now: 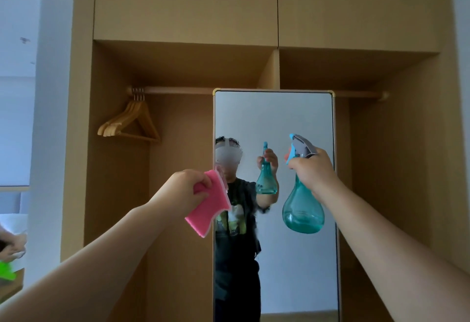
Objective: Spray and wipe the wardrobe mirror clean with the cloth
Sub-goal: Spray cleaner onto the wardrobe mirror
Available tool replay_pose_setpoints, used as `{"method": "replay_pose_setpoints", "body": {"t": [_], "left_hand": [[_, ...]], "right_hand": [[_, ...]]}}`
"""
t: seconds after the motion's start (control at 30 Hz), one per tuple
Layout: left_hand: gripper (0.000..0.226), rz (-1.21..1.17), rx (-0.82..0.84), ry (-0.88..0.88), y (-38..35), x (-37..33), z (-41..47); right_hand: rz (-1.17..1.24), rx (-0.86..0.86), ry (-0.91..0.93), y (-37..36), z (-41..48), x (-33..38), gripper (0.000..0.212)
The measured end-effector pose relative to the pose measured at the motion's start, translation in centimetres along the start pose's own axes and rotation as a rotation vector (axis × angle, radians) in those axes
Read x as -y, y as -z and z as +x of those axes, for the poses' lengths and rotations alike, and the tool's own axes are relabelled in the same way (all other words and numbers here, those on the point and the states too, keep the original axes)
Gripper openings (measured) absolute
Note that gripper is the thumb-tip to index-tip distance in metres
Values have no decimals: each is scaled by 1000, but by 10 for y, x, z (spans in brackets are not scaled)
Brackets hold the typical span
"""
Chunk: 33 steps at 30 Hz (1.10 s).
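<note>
2 hands are raised well apart in front of the tall rectangular framed wardrobe mirror (292, 113). The left hand (187, 190) is pinching a pink rectangular cloth pad (212, 207), holding it over the mirror's left edge. The right hand (314, 171) is gripping the neck of a teal translucent pear-shaped plastic spray bottle (302, 211), nozzle facing the glass. The mirror is standing upright in the open tan wooden wardrobe (185, 6). Wooden coat hangers (129, 123) are hanging on the wooden rail (193, 90) at left.
</note>
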<state>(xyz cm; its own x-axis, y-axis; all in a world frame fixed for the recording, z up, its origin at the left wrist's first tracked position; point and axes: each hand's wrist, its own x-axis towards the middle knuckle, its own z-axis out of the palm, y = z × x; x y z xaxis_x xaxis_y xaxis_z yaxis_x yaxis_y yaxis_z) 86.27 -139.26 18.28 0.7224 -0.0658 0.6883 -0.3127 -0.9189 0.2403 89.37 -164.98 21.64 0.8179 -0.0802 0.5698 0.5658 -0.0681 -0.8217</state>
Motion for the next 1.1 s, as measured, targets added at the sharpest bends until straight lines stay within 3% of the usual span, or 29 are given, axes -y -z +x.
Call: {"method": "replay_pose_setpoints", "body": {"t": [0.17,0.3,1.1], "left_hand": [[21,-6,25,-3,-10,-3,2],[22,-7,36,-15,-16,-5,2],[20,-30,51,-79,-37,-26,8]], "right_hand": [[-154,-63,-16,16,7,-15,23],[-217,-107,-20,24,2,-16,3],[-248,-232,-35,76,4,-28,24]]}}
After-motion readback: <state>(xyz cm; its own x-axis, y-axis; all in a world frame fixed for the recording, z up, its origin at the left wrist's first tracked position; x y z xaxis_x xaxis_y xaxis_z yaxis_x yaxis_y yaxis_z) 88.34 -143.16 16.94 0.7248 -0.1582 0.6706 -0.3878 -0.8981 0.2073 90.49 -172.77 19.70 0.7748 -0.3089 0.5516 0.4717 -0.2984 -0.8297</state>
